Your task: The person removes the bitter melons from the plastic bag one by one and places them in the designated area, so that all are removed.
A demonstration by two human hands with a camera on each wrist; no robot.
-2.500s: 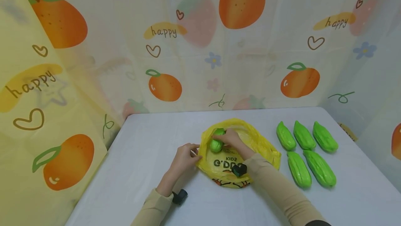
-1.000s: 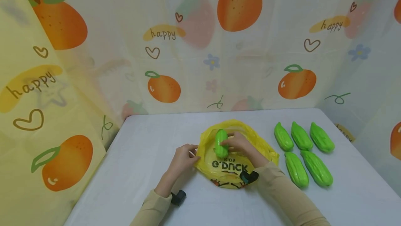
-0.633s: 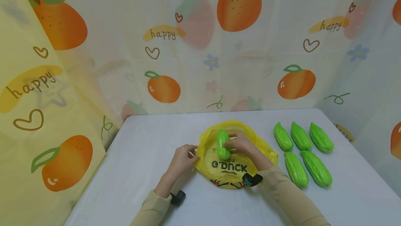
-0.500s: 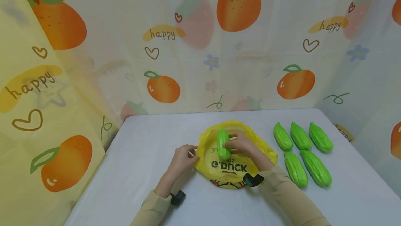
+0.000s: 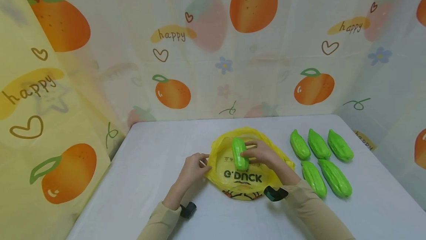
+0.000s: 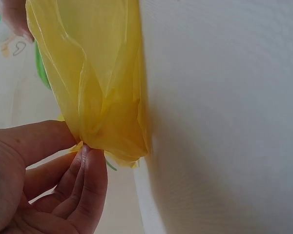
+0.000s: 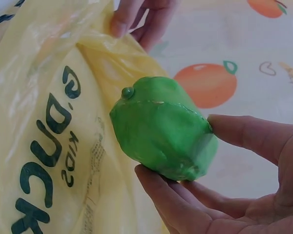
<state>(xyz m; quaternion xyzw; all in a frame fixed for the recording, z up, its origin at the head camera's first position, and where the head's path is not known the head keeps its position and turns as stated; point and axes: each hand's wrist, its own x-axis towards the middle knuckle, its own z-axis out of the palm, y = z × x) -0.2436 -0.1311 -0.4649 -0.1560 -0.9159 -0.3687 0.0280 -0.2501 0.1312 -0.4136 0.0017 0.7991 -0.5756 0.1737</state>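
Observation:
A yellow plastic bag (image 5: 276, 147) printed with dark letters stands with its mouth spread in the middle of the table. My left hand (image 5: 192, 169) pinches its left rim between thumb and fingers, as the left wrist view shows up close with the gathered yellow film (image 6: 102, 117). Over the bag's opening, my right hand (image 5: 264, 154) holds a glossy green toy gourd (image 5: 239, 154) between thumb and fingertips. In the right wrist view this toy gourd (image 7: 158, 129) is seen from one end, with a seam and a small nub, beside the lettered bag wall.
Several similar green toy gourds (image 5: 334, 177) lie in two rows to the right of the bag. The white table (image 5: 149, 151) is backed by a fruit-printed curtain (image 5: 206, 66), which also hangs at both sides.
The right hand has drawn the toy gourd up and slightly rightward, turning it lengthwise to the view. The left hand stays at the bag's rim, and the other gourds lie as before.

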